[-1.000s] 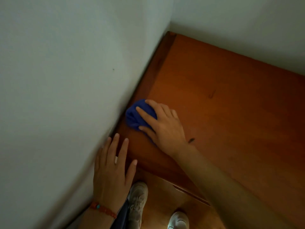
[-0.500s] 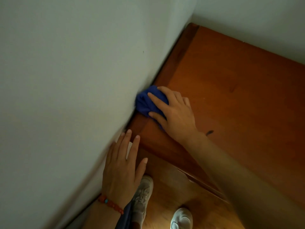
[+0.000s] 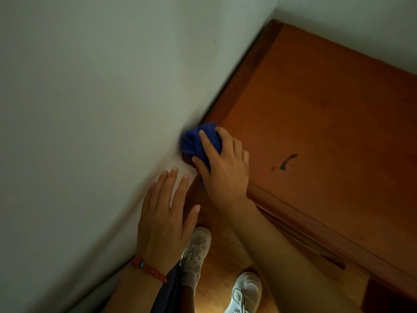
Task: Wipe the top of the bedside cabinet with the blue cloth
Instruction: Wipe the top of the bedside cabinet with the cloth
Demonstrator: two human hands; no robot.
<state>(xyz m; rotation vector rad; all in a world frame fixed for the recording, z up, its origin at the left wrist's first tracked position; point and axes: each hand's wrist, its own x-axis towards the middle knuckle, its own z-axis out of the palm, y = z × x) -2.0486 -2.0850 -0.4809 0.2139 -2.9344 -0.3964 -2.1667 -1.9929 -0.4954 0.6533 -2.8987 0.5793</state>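
The bedside cabinet (image 3: 316,123) has a reddish-brown wooden top that fills the right of the view. A bunched blue cloth (image 3: 194,141) lies at the top's near left corner, pressed against the wall. My right hand (image 3: 222,168) is closed over the cloth, fingers spread on it. My left hand (image 3: 167,218) lies flat with fingers apart against the wall, just below the cabinet's corner, holding nothing. It wears a red bead bracelet at the wrist.
A pale wall (image 3: 101,109) runs along the cabinet's left side and another wall (image 3: 361,23) along its back. A dark mark (image 3: 286,162) sits on the top right of my hand. White shoes (image 3: 244,292) stand on the wooden floor below.
My right hand has drawn the cloth along the wall edge toward the cabinet's near corner. My left hand stays flat on the wall. The camera view has shifted slightly.
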